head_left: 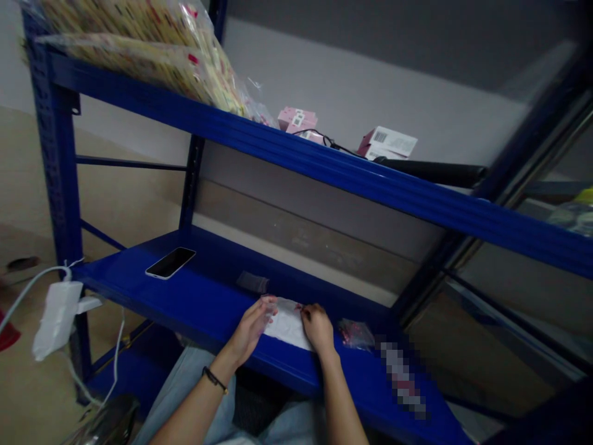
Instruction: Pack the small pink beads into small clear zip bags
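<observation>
A white sheet [290,324], which looks like paper, lies on the blue shelf between my hands. My left hand [252,324] is at its left edge, fingers curled around what looks like a small clear plastic bag [269,314]. Over the sheet's right side, my right hand [317,327] has its fingers bent together beside small dark red bits [299,306]; whatever they pinch is too small to make out. To the right of that hand rests a clear bag of small red and pink pieces [356,334]. Another flat clear bag [252,282] lies behind my left hand.
A phone [171,263] lies on the left of the blue shelf [208,309]. A white power strip [58,318] with cables hangs at its left end. The upper shelf beam [296,154] crosses above, carrying large filled bags [139,49], pink boxes [299,120] and white boxes [391,142].
</observation>
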### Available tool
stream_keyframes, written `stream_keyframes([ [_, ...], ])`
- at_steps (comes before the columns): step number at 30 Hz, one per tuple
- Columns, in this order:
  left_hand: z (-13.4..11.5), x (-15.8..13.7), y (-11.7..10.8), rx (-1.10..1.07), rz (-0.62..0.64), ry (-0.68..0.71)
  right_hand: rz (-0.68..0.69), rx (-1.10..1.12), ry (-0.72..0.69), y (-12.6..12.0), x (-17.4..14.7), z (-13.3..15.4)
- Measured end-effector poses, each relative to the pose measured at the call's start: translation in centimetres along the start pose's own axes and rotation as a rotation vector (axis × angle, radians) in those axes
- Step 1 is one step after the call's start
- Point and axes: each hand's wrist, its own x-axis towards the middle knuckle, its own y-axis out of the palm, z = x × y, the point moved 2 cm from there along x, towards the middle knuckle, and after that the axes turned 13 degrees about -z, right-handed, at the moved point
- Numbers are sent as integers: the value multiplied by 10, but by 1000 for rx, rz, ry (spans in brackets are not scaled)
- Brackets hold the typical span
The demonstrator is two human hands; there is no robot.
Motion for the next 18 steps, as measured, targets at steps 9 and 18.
stream_keyframes([
  [9,1,-6,6,139,46,57,-101,549,-105,-49,4,19],
  [18,2,-7,6,149,96,18,-18,802,-297,-87,-3,65],
])
